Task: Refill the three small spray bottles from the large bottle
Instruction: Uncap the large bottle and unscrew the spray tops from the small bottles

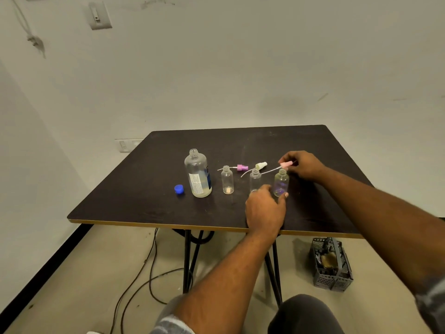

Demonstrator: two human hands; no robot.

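Large bottle (198,174) open, little liquid left; my left hand (265,210) grips an empty small bottle (281,183), right hand (302,165) pinches its pink sprayer (285,164).

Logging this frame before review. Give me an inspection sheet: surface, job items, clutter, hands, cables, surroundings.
Surface: dark square table, scuffed, no spill seen.
Job's things: large clear labelled bottle, uncapped, little liquid; round blue cap beside it; three small clear plastic bottles, upright, all open; purple spray head and white spray head lying behind them.
Clutter: nothing seen on the table.
Grippers: left hand steadies the rightmost small bottle; right hand holds a pink spray head in its fingers, above that bottle.
Cables: black cables on the floor under the table.
Surroundings: grey plastic basket on the floor; wall switch.
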